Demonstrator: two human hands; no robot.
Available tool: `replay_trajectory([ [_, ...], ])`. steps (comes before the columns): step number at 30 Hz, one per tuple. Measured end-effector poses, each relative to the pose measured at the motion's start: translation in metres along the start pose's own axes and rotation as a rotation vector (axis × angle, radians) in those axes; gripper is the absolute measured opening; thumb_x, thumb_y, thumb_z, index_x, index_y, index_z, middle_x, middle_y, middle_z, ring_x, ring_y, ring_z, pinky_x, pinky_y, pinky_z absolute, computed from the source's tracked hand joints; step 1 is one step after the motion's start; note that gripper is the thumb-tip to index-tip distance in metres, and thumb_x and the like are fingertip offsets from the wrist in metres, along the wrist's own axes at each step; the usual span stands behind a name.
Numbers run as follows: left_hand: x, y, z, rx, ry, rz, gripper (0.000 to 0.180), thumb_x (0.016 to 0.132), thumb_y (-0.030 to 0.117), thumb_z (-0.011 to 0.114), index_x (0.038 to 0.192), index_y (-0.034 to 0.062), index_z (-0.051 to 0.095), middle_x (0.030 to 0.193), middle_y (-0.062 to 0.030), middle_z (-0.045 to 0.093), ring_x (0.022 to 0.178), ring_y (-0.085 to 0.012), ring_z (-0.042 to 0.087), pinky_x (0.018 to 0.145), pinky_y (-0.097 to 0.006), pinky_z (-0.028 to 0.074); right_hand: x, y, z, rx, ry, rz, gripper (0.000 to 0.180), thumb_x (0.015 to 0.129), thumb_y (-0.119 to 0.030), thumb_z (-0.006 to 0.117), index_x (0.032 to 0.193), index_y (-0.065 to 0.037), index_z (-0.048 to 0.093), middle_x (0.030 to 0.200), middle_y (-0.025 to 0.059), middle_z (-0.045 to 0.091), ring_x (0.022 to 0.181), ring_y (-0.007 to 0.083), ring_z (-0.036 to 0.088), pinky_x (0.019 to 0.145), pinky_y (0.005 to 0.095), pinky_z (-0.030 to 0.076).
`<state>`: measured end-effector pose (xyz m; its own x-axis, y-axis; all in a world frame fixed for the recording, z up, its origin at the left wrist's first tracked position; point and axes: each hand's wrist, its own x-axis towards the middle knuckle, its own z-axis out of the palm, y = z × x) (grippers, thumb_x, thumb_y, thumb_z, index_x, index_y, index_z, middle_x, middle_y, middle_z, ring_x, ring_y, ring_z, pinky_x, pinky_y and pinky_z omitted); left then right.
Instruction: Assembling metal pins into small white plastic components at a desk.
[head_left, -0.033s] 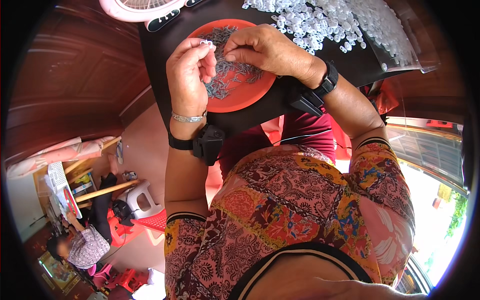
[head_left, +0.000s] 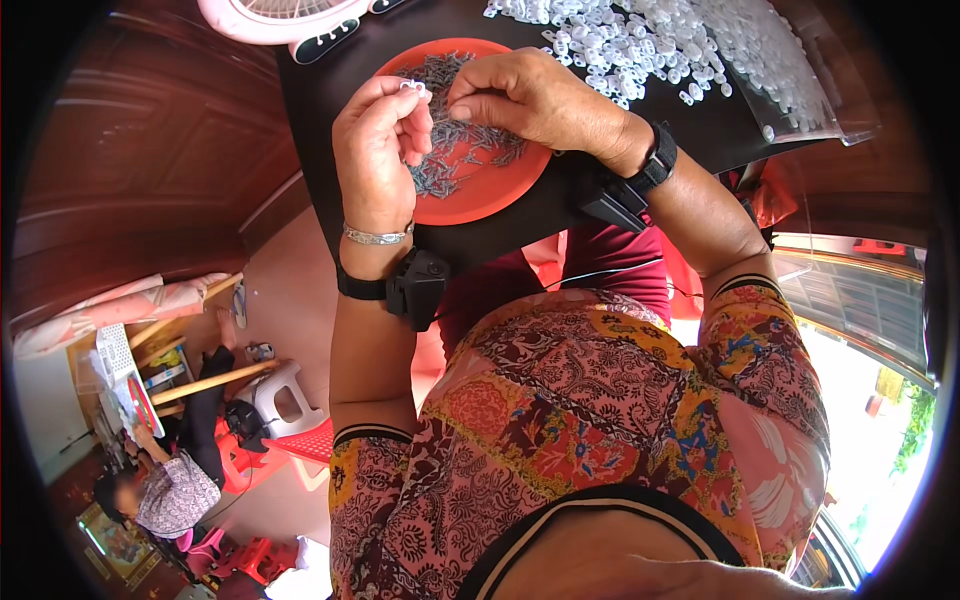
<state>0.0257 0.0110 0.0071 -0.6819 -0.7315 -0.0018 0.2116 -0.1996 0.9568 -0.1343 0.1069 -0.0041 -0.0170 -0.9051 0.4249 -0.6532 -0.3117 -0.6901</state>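
Your left hand (head_left: 378, 150) is up over the round orange plastic plate (head_left: 495, 190), and its thumb and first finger pinch a small white plastic piece (head_left: 411, 87) at the very top. You hold it high and turned toward your face, likely so you can see the tiny part well. Your right hand (head_left: 535, 100) is just beside it, fingers bent in and pinched close together, with the tips almost touching the white piece. It looks like it grips something very small, maybe one of the little metal bits, but you cannot tell for sure because it is too tiny to see.

The orange plate sits on the black table (head_left: 330, 110), close to your body, and it holds a heap of small dark grey metal pieces (head_left: 470, 150). They are kept in the plate so they do not roll off. On the far right of the table lies a big pile of little white plastic pieces (head_left: 650, 40), easy to reach. On the far left is the edge of a pink and white round fan (head_left: 280, 15).

Both wrists wear black bands, and the left one also has a silver bracelet (head_left: 377, 237)
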Motion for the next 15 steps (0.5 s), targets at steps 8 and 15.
replay_trajectory([
  [8,-0.003,0.0006,0.0024,0.031,-0.037,0.002,0.013,0.082,0.013,0.055,0.079,0.0014,0.061,0.066,-0.0028,0.058,0.051,-0.0073,0.048,0.046,-0.019,0.033,-0.0013,-0.0016,-0.0016,0.028,0.003,0.066,0.031,0.096,-0.028,0.051,0.084,0.0,0.055,0.063,0.0115,0.048,0.057,0.0245,0.046,0.055,0.0359,0.04],
  [15,-0.0034,-0.0071,0.0063,0.264,-0.157,0.175,0.01,0.082,0.01,0.06,0.082,0.0013,0.062,0.08,-0.0015,0.058,0.062,-0.0064,0.051,0.053,-0.02,0.039,-0.0004,-0.0001,-0.0021,-0.035,0.128,0.099,0.028,0.096,-0.025,0.049,0.083,-0.001,0.055,0.062,0.0129,0.05,0.056,0.0293,0.047,0.054,0.0373,0.04],
])
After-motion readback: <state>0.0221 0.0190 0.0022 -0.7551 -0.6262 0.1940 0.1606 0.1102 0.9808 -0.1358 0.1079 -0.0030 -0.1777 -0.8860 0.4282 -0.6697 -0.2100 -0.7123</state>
